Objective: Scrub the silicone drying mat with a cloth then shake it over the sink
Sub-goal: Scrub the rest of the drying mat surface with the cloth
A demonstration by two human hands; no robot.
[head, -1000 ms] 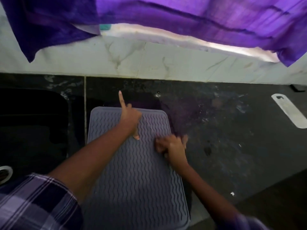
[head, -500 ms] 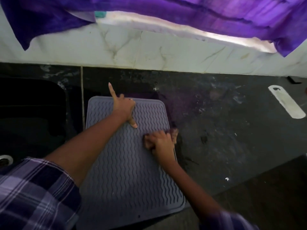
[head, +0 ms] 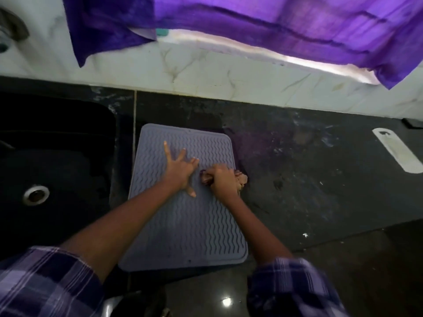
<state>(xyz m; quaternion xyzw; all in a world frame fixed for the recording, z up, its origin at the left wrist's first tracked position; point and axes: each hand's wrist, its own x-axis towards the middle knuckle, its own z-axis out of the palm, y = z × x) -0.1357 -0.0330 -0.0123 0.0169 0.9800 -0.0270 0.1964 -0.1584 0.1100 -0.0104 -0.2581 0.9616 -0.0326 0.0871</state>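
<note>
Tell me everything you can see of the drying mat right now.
The drying mat is grey-lilac, rectangular with rounded corners, rubbery-looking, covered in wavy ridges. It lies flat on the dark counter, right of the sink. The left hand presses on it, fingers spread; the right hand holds a bunched cloth at its right edge.

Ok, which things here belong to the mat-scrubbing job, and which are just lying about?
In the job:
silicone mat
cloth, gripped by right hand
left hand, flat on mat
sink

Lying about:
purple fabric
white strip on counter
</note>
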